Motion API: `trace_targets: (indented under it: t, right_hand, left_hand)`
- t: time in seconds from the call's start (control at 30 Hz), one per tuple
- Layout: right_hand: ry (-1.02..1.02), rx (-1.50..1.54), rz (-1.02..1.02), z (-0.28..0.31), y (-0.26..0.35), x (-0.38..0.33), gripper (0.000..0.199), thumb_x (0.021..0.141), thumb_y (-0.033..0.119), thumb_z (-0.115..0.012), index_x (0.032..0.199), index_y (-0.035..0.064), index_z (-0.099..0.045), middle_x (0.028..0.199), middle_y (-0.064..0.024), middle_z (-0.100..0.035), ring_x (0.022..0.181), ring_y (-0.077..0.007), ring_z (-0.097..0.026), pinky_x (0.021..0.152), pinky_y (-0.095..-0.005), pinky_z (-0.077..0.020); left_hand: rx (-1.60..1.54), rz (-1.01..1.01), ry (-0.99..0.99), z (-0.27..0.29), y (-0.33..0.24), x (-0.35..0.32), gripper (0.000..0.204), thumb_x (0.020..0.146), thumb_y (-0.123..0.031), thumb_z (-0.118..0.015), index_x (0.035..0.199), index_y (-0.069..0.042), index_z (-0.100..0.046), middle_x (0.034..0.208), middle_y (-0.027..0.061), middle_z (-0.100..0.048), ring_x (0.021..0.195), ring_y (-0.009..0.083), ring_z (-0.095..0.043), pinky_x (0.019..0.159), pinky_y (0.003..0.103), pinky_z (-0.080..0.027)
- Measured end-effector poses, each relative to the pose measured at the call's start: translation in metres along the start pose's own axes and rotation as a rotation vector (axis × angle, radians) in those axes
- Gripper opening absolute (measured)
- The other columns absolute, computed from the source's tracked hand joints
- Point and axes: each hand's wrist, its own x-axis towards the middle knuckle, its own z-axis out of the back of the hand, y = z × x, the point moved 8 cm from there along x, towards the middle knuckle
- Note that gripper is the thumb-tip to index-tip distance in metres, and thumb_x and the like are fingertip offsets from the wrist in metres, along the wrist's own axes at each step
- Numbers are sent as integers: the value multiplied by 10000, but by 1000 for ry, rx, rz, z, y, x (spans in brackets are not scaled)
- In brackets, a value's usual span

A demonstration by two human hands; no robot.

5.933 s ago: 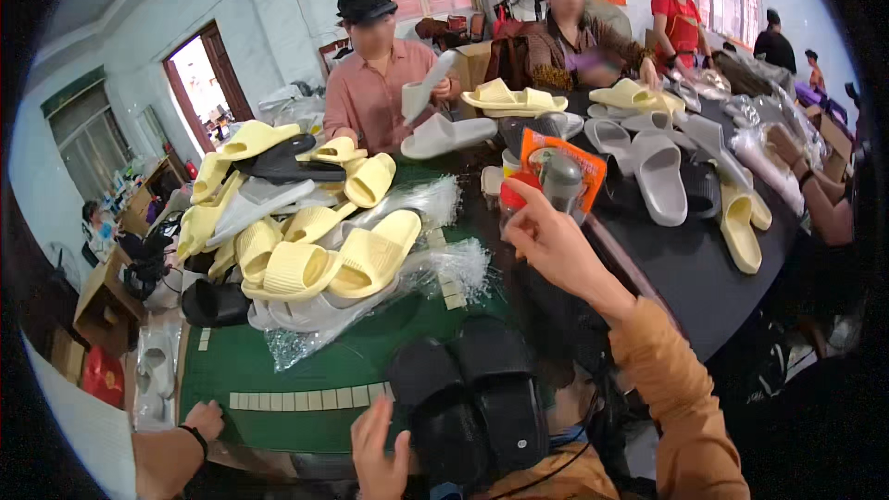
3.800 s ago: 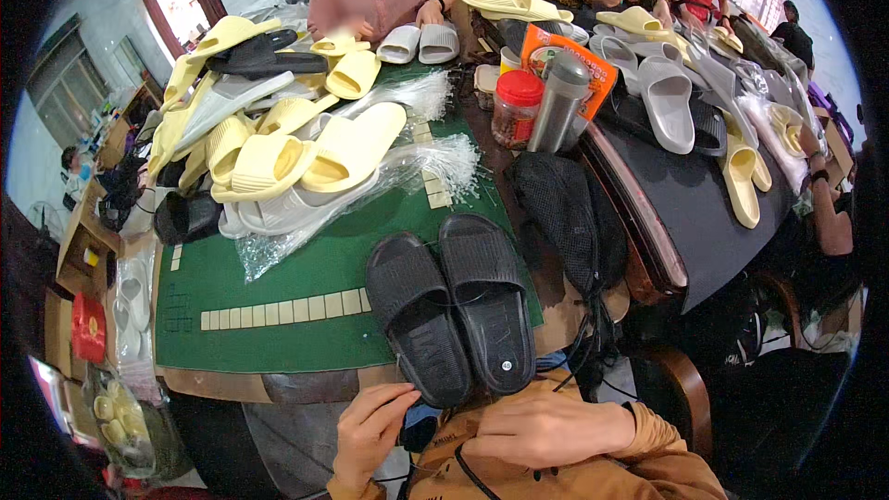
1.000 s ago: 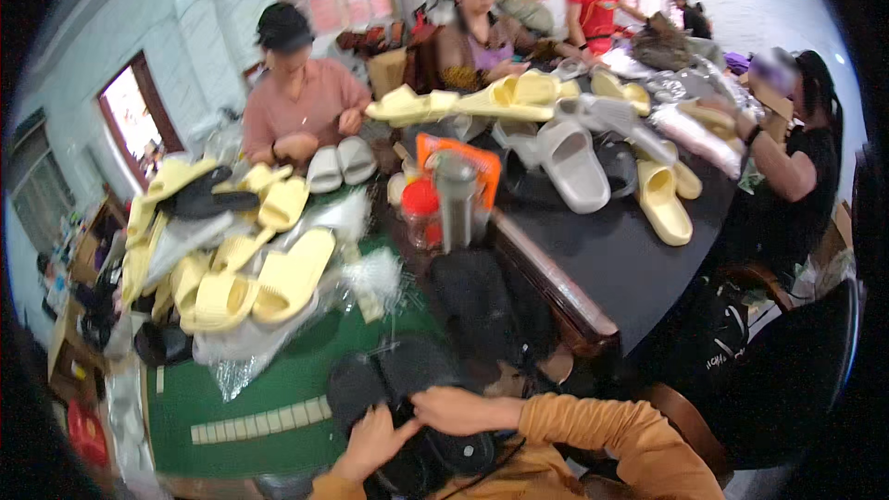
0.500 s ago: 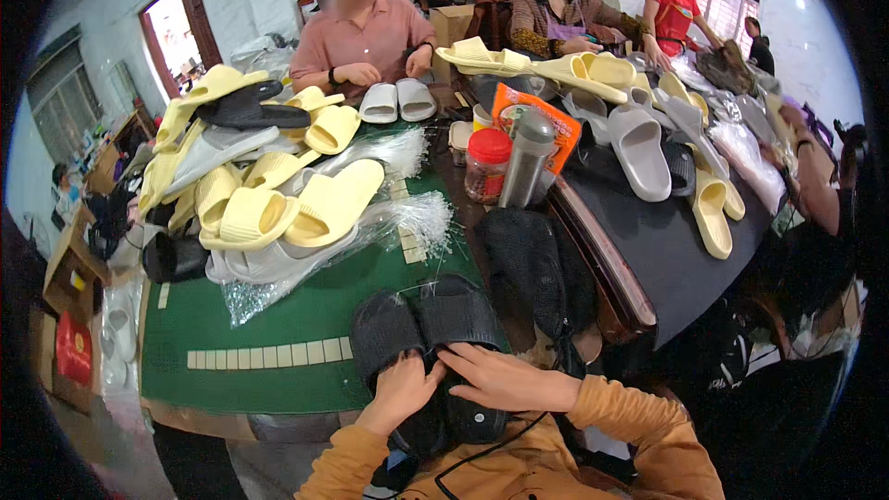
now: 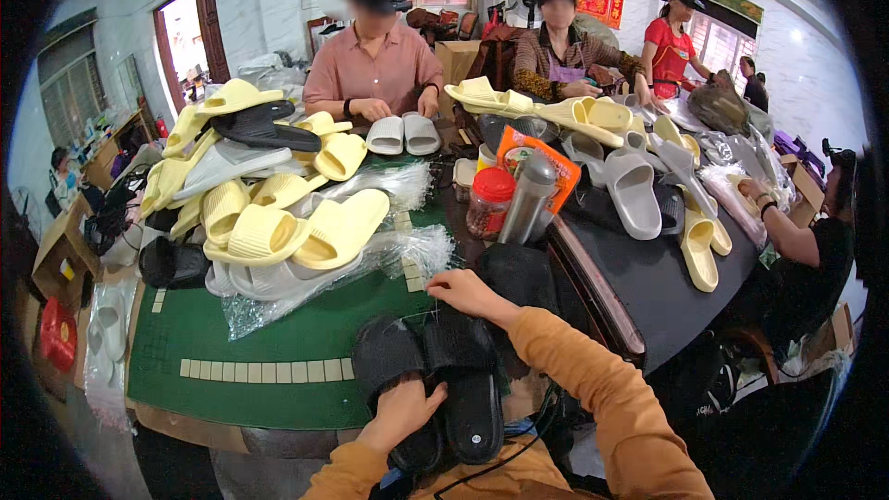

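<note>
From where I stand, a person in mustard sleeves sits at a table (image 5: 241,406) with a green top, working on a pair of black slippers (image 5: 473,407). The pair lies side by side at the near edge, toes on the green and heels reaching back over the person's lap.

The left hand (image 5: 404,414) lies in the left slipper, fingers running under the strap; they are out of sight there, so I cannot tell whether that grip is pinching anything. The right hand (image 5: 469,295) is raised just beyond the toes, thumb and fingertips pressed together, apparently on a clear strand (image 5: 436,307) thin enough to be nearly lost.

The step in hand looks like tying the two slippers together at the toes. The next move seems to call for drawing the strand snug with a light pull while the left hand steadies the pair.

The slippers are plain matte black, open-toed, with one broad strap each and thick soles; a small round white sticker marks the right heel. Beyond them is a sheaf of clear plastic ties (image 5: 429,250), near a heap of pale yellow slippers (image 5: 342,230). Across the table, a co-worker in a pink shirt (image 5: 375,74) handles a grey pair (image 5: 404,134).
</note>
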Motion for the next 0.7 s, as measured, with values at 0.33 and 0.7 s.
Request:
trace_targets:
  t: [0.33, 0.7]
  right_hand:
    - [175, -187, 337, -51, 61, -1, 198, 745, 61, -672, 941, 43, -654, 946, -148, -624, 959, -356, -617, 834, -451, -501]
    - [148, -429, 516, -62, 71, -7, 194, 818, 143, -672, 969, 65, -577, 922, -115, -577, 870, -348, -635, 735, -449, -525]
  left_hand:
    - [13, -50, -73, -1, 3, 1, 628, 914, -544, -532, 979, 77, -597, 906, 305, -647, 851, 472, -642, 744, 503, -535]
    - [-21, 1, -78, -1, 5, 3, 695, 912, -602, -505, 946, 80, -635, 966, 327, -640, 913, 486, -627, 819, 526, -505]
